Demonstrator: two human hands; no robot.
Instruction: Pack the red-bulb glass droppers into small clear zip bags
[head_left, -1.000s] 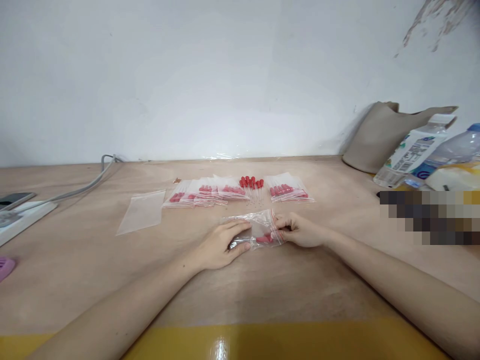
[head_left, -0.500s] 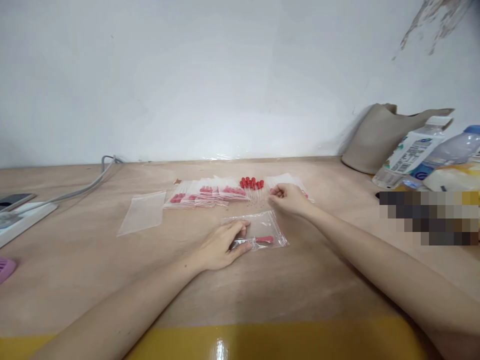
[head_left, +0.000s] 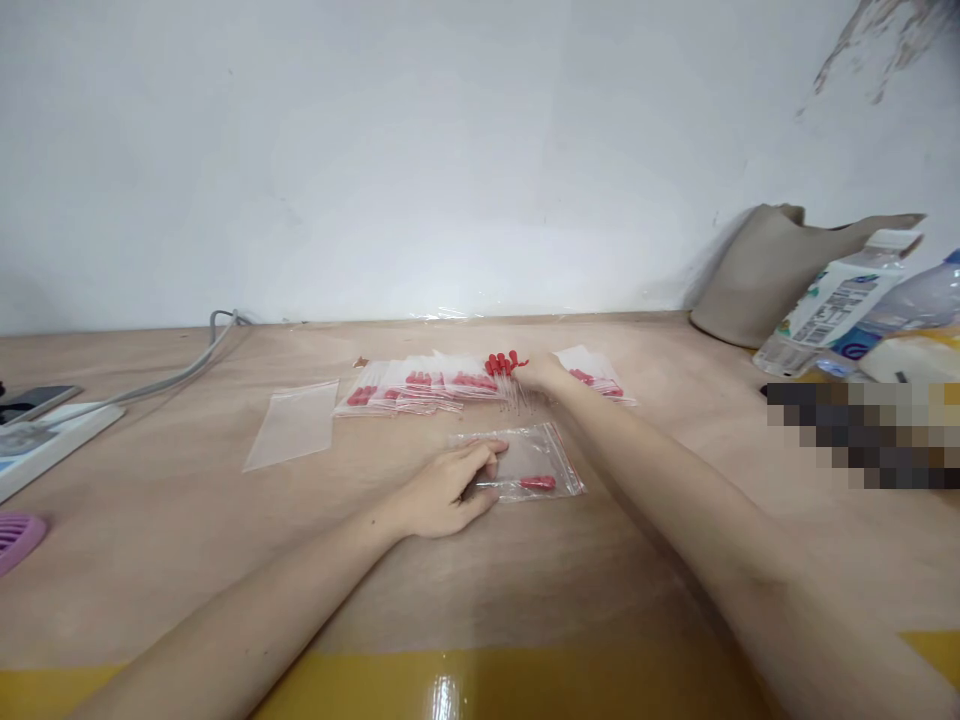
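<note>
Clear zip bag (head_left: pixel 525 460), one, flat at mid-desk, zip end to the right; a red-headed piece (head_left: pixel 538 482) lies in its near right corner.
Left hand (head_left: pixel 450 490), resting on the bag's left end; thumb and forefinger moderately parted.
Loose red-headed, thin-stemmed pieces (head_left: pixel 501 364), one cluster, heads toward the desk's far edge.
Right hand (head_left: pixel 538 372), at the cluster's right side; fingertips blurred, so whether they grip a piece cannot be told.
Filled zip bags, left group (head_left: pixel 420 385), overlapping, red contents, just left of the cluster.
Filled zip bags, right group (head_left: pixel 600 378), partly hidden by the right arm.
Flat clear bag (head_left: pixel 292 425), one, left of the left group.
Desk (head_left: pixel 187 520), wooden-toned; yellow strip (head_left: pixel 390 680) along its near edge.
Toward the desk's left edge: grey cable (head_left: pixel 172 378), dark phone-like device (head_left: pixel 41 402), purple slotted object (head_left: pixel 19 540).
Toward the far edge, right: grey-beige vessel (head_left: pixel 742 285), labelled bottle (head_left: pixel 832 305).
</note>
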